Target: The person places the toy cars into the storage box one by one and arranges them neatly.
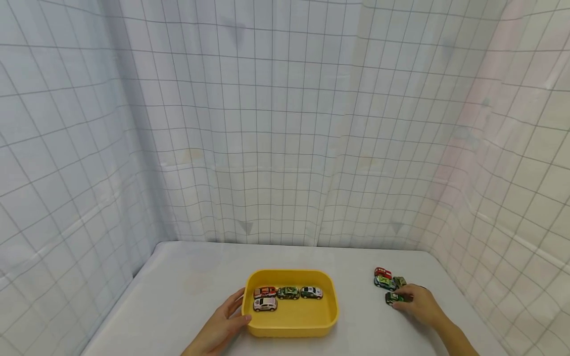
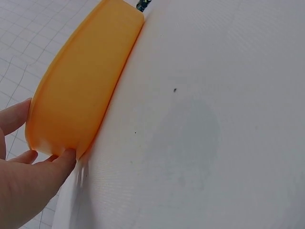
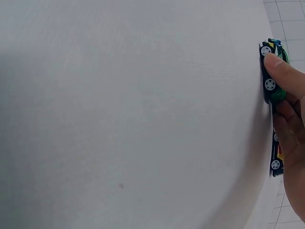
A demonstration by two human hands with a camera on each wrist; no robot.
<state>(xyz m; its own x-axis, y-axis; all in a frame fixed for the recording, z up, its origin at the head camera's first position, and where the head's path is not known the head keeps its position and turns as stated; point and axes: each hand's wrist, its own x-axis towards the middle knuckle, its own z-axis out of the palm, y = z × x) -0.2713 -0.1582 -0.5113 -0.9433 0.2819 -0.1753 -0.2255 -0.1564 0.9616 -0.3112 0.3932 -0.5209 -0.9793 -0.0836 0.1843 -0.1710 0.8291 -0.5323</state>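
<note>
My left hand (image 1: pixel 221 324) grips the left end of a yellow plastic tray (image 1: pixel 291 332), its thumb at the near corner and its fingers along the outer left wall. In the left wrist view, the fingers and thumb meet the tray's end (image 2: pixel 78 81). Inside the tray sit several toy cars: an orange-red one (image 1: pixel 265 292), a camouflage one (image 1: pixel 288 292), a white-and-green one (image 1: pixel 311 292), and a pale one (image 1: pixel 265 304) in front. Off to the right, my right hand (image 1: pixel 420 304) pinches a dark green toy car (image 1: pixel 394 298) between thumb and fingers, at the tabletop.
Behind the right hand, a red toy car (image 1: pixel 383 273), a green-and-white one (image 1: pixel 385 282) and a camouflage one (image 1: pixel 400 282) stand close together. Another toy car (image 3: pixel 276 164) is partly hidden by the right hand. White gridded curtains (image 1: pixel 285 148) enclose the white table (image 1: pixel 196 277).
</note>
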